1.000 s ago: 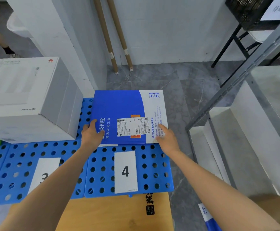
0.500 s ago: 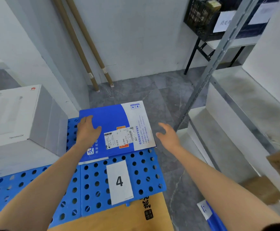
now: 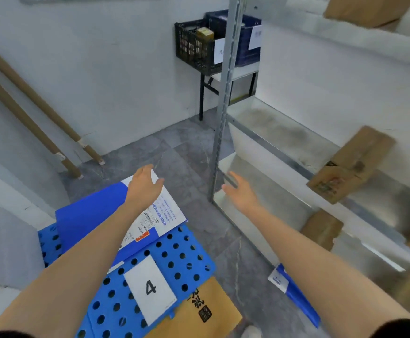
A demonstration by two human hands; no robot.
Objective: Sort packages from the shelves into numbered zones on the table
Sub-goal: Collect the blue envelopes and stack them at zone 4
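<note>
A flat blue and white package [image 3: 89, 215] lies on the blue perforated zone board [image 3: 182, 254], behind the white card marked 4 [image 3: 150, 287]. My left hand [image 3: 144, 186] hovers over the package's far white end with fingers relaxed and holds nothing. My right hand [image 3: 241, 191] is stretched out, fingers straight, toward the metal shelving [image 3: 272, 140] at the right, also holding nothing. Brown cardboard packages lie on the shelves: a tilted one [image 3: 350, 164] on the middle shelf, a smaller one [image 3: 321, 228] lower down.
A grey shelf upright [image 3: 223, 101] stands just ahead of my right hand. Black and blue crates [image 3: 199, 45] sit on a small table by the wall. Two cardboard tubes [image 3: 28, 118] lean on the wall. A blue envelope [image 3: 294, 293] lies below my right arm. A brown envelope [image 3: 206, 311] pokes from under the board.
My view has swung right toward the shelving. My left hand slid from the package's left part to its far end. My right hand moved away from the package toward the shelves.
</note>
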